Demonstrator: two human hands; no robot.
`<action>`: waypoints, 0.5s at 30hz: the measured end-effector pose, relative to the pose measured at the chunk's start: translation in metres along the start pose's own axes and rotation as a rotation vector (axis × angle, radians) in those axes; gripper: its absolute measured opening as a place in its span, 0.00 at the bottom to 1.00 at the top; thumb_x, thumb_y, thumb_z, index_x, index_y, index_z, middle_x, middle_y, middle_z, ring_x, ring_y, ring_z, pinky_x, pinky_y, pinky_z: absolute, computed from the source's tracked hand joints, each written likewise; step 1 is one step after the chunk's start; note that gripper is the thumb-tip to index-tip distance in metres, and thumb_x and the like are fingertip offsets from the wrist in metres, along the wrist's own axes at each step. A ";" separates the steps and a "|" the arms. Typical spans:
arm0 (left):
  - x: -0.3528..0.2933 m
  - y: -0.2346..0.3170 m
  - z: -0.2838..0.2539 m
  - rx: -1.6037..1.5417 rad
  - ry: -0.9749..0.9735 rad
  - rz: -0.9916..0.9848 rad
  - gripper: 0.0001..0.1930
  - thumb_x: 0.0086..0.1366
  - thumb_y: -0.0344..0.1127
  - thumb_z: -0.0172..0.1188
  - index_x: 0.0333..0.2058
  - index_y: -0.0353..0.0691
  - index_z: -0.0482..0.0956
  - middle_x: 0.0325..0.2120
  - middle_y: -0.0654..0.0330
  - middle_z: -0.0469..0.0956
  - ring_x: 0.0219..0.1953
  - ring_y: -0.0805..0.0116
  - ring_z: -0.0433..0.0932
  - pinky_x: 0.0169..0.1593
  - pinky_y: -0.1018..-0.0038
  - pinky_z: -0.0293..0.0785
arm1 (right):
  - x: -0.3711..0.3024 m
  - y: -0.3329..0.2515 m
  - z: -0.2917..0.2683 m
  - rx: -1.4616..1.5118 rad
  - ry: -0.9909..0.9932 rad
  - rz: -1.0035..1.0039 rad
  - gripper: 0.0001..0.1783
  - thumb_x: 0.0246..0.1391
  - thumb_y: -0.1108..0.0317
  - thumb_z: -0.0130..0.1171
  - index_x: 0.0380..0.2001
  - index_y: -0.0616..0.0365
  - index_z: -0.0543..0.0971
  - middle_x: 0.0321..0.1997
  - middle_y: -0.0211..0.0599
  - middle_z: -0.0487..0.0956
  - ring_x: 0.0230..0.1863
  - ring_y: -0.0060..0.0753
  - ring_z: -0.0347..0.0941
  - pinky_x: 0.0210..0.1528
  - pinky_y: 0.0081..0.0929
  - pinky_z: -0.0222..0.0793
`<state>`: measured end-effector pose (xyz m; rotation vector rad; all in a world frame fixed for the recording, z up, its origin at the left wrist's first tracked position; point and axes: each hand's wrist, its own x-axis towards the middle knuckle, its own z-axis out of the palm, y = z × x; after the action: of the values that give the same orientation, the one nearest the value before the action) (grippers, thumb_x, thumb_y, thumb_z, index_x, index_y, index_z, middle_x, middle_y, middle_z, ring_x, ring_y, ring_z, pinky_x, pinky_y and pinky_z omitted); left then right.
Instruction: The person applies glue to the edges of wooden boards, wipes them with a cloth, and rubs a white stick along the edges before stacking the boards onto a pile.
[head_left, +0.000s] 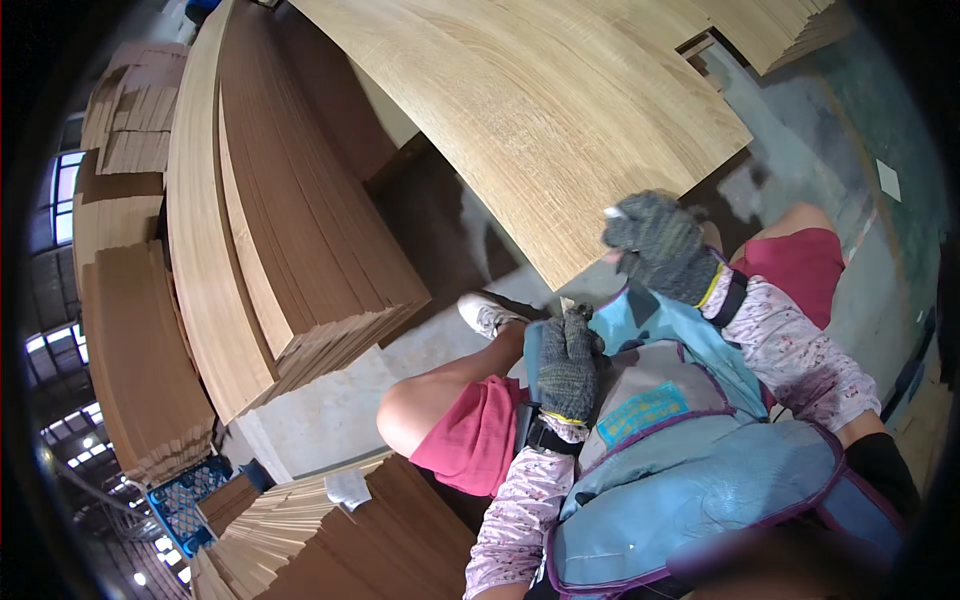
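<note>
A large light wood-grain panel [560,120] stretches away in front of me, its near edge just ahead of my hands. My left hand [568,368], in a dark grey knit glove, is closed in front of my apron, below the panel's near corner. A small pale piece [567,303] shows at its fingertips; its kind is unclear. My right hand [658,245], in a matching glove, is curled at the panel's near edge. Something small and white shows by its fingers, and I cannot tell what it is. A blue apron [690,480] covers my lap.
On the left stands a tall stack of brown-edged boards [300,200], with more board stacks [130,340] beyond it. Another stack [370,540] lies at lower left, a crumpled white paper [347,489] on top. A blue plastic crate [185,500] is nearby. A white sheet [888,180] lies on the floor at right.
</note>
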<state>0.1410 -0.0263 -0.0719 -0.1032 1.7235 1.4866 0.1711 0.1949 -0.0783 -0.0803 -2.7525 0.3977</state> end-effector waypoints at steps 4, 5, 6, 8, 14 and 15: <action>-0.006 0.004 0.001 0.680 0.099 0.671 0.14 0.56 0.30 0.57 0.42 0.34 0.71 0.26 0.58 0.69 0.28 0.67 0.70 0.31 0.72 0.70 | 0.030 -0.024 -0.004 0.046 -0.225 -0.010 0.27 0.36 0.48 0.65 0.40 0.48 0.77 0.51 0.41 0.72 0.50 0.44 0.67 0.52 0.41 0.62; -0.008 0.006 0.003 0.415 0.030 0.399 0.19 0.49 0.27 0.61 0.43 0.35 0.72 0.26 0.58 0.70 0.29 0.64 0.70 0.35 0.69 0.70 | 0.035 -0.025 -0.003 0.040 -0.227 -0.011 0.27 0.36 0.48 0.65 0.40 0.48 0.77 0.51 0.41 0.72 0.50 0.44 0.67 0.52 0.41 0.62; 0.000 -0.011 -0.002 0.410 0.027 0.400 0.19 0.49 0.27 0.61 0.43 0.35 0.72 0.26 0.58 0.70 0.29 0.64 0.70 0.35 0.69 0.70 | 0.040 -0.024 -0.003 0.043 -0.286 0.033 0.27 0.34 0.48 0.66 0.40 0.47 0.77 0.50 0.41 0.72 0.50 0.44 0.67 0.52 0.41 0.62; 0.017 -0.043 -0.017 0.471 -0.104 0.450 0.33 0.55 0.32 0.64 0.57 0.33 0.59 0.33 0.58 0.66 0.29 0.71 0.70 0.28 0.78 0.71 | 0.056 -0.027 -0.008 0.060 -0.437 0.116 0.30 0.30 0.49 0.69 0.41 0.44 0.77 0.49 0.42 0.73 0.50 0.45 0.68 0.52 0.41 0.62; 0.001 -0.019 -0.010 0.498 -0.002 0.577 0.18 0.63 0.32 0.53 0.51 0.34 0.66 0.32 0.59 0.66 0.26 0.73 0.69 0.26 0.79 0.71 | 0.051 -0.007 -0.011 0.094 -0.419 0.093 0.34 0.30 0.53 0.70 0.45 0.51 0.75 0.54 0.45 0.71 0.56 0.49 0.63 0.58 0.44 0.56; -0.001 -0.013 -0.009 0.495 0.000 0.580 0.18 0.63 0.32 0.53 0.51 0.34 0.66 0.32 0.59 0.66 0.26 0.73 0.69 0.26 0.79 0.71 | 0.050 -0.003 -0.012 0.092 -0.418 0.090 0.34 0.30 0.53 0.70 0.45 0.51 0.75 0.54 0.45 0.71 0.56 0.49 0.63 0.58 0.44 0.56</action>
<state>0.1440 -0.0381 -0.0819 0.7083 2.1801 1.3819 0.1282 0.2002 -0.0494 -0.1084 -3.1423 0.6271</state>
